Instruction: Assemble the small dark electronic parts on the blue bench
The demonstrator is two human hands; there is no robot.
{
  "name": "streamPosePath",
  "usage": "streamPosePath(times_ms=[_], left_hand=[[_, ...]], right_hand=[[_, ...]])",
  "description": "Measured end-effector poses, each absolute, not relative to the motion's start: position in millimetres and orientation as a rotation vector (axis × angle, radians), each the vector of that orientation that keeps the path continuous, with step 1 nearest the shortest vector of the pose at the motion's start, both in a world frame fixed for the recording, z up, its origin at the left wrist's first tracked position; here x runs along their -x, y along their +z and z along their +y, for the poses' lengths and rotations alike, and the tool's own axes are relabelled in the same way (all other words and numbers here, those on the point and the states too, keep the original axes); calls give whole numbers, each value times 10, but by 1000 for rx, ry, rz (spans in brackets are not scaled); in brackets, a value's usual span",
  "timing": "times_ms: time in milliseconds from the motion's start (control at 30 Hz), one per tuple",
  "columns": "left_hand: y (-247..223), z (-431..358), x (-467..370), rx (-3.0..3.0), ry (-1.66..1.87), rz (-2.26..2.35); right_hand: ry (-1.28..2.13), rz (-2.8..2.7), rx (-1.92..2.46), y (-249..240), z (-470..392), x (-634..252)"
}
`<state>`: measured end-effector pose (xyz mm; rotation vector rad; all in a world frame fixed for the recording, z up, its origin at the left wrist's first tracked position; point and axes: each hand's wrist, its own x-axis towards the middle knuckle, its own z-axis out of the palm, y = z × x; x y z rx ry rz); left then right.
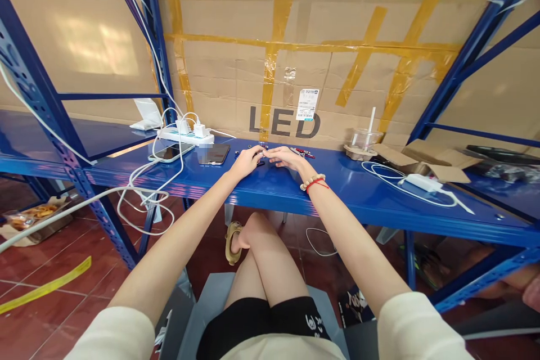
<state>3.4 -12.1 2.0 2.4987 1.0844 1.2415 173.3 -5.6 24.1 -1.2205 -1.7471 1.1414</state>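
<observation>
Below the black LED lettering [275,122] on the cardboard panel [236,79], two bare hands meet over the blue shelf [358,185]. The left hand [247,162] is in front of the lettering's L, its fingers bent inward; the right hand [283,156], with a beaded bracelet [313,181] at its wrist, is in front of the E, and the fingertips of both come together. Whether they pinch anything I cannot tell (whatever might be between them is too small and hidden by the fingers). A small dark item [261,163] lies just beside the left fingertips, in front of the lettering, and slim red and dark pieces [304,153] lie beyond the right hand, in front of the D. Left of the lettering are a dark flat device [218,154], a phone [171,153] and, behind them, a white power strip [185,137] with chargers [200,130] plugged in. Right of the lettering stands a clear cup [361,139] with a straw [372,121], then farther right an open carton [426,154] and, nearer the shelf's front edge, a white adapter [424,183]
</observation>
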Motion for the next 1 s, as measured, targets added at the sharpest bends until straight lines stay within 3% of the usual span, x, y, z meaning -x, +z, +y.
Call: streamPosePath(times_ms=[400,1000], left_hand=[[37,-94,-44,-2260,1303,1154],[46,-203,-19,-2342,1256,941]], right_hand=[[817,-1830,1019,228,1,-1736],[768,-1946,985,214,1,-1748]])
